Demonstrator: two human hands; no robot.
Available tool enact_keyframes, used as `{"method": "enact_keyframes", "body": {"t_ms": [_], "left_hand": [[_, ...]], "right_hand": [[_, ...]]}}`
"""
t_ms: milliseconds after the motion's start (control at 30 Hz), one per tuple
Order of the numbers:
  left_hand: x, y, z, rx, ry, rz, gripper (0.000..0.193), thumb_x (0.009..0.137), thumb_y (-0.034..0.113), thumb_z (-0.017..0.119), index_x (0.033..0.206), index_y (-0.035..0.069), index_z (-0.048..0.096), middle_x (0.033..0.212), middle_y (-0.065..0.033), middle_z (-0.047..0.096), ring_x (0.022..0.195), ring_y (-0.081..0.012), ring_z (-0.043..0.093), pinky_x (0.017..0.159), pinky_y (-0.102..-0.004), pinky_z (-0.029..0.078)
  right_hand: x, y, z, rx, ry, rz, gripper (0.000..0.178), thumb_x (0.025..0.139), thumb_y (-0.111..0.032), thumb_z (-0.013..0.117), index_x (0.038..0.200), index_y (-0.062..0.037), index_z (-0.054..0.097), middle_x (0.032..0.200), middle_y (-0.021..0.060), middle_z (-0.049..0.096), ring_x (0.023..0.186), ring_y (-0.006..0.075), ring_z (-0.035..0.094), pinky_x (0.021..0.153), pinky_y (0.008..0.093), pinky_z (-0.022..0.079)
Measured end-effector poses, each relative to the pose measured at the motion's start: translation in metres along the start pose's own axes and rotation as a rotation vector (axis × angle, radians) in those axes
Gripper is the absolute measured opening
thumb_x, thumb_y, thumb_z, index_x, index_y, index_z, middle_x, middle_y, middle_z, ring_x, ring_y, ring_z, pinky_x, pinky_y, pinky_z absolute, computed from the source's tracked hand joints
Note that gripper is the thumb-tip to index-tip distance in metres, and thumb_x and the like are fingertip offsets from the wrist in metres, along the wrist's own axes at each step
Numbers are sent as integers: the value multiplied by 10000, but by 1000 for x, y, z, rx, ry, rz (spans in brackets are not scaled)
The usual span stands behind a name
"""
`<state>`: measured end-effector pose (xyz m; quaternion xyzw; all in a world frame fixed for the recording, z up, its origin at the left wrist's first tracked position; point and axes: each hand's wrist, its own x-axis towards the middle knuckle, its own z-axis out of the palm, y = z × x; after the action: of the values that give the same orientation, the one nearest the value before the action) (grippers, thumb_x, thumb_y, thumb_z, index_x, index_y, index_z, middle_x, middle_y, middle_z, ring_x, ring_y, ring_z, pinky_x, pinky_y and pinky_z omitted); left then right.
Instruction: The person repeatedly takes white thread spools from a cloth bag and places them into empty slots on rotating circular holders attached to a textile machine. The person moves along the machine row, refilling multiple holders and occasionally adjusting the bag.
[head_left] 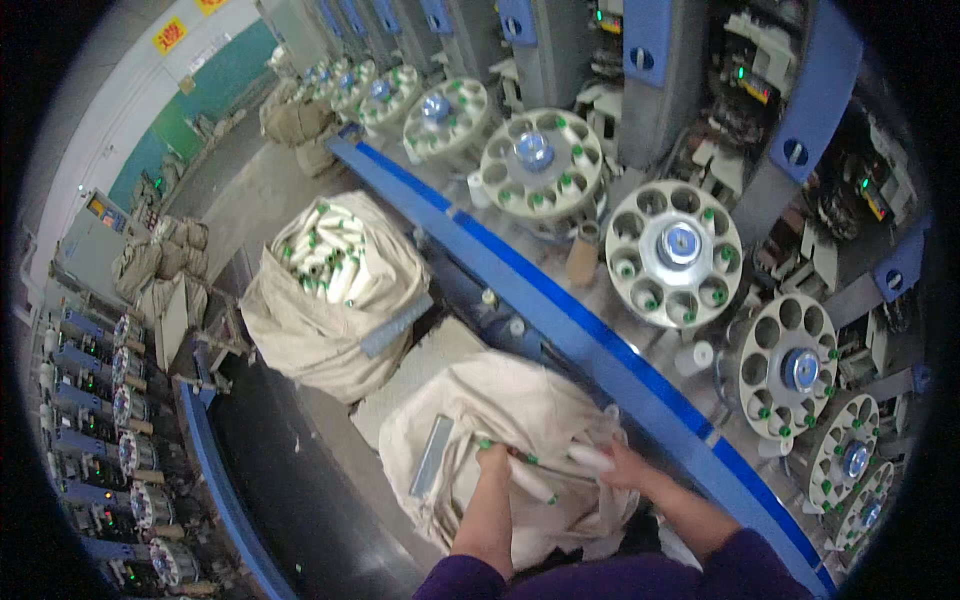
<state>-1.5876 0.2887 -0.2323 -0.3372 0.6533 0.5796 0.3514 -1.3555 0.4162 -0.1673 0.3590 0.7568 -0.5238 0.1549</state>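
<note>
In front of me stands a cream cloth sack [480, 390] with its top folded in, and both my hands are over it. My left hand [493, 462] is closed at a green-tipped yarn bobbin [486, 443], most of which the hand hides. Beside it a white yarn bobbin [535, 482] with green ends lies slanted in the sack's opening. My right hand [624, 468], at the sack's right side, is closed around a white yarn bobbin [591, 459] that points left. What lies deeper in the sack is hidden by its folds.
A second cloth sack [385, 330], heaped with green-ended bobbins [330, 255], stands beyond. A blue machine rail [560, 290] runs along the right. Behind it are round bobbin magazines [675, 254] and a brown cone [581, 262]. Another machine row [90, 400] stands at left.
</note>
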Motion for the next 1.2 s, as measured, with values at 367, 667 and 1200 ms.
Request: {"method": "enact_keyframes", "body": {"t_ms": [367, 667, 1200], "left_hand": [[56, 24, 0, -126, -219, 178, 310, 720, -44, 641, 1009, 0, 537, 781, -92, 580, 557, -165, 531, 513, -305, 445], [-88, 77, 4, 41, -1016, 170, 239, 867, 234, 578, 982, 24, 577, 921, -111, 608, 809, -191, 583, 698, -337, 488], [-304, 59, 224, -20, -1581, 459, 229, 893, 281, 537, 970, 65, 545, 1303, -83, 418, 1110, -221, 464, 943, -380, 412]], "right_hand": [[-73, 5, -12, 1398, -11, 274, 619, 719, -5, 568, 1255, -73, 266, 1081, 175, 514, 789, 252, 615, 566, 369, 557], [-98, -42, -61, 1131, 167, -95, 559, 780, -93, 561, 1291, -70, 334, 959, 94, 528, 683, 145, 534, 489, 272, 435], [-211, 85, -224, 1384, 918, -383, 298, 919, -350, 467, 708, -139, 481, 480, -82, 338, 355, 38, 254, 322, 192, 178]]}}
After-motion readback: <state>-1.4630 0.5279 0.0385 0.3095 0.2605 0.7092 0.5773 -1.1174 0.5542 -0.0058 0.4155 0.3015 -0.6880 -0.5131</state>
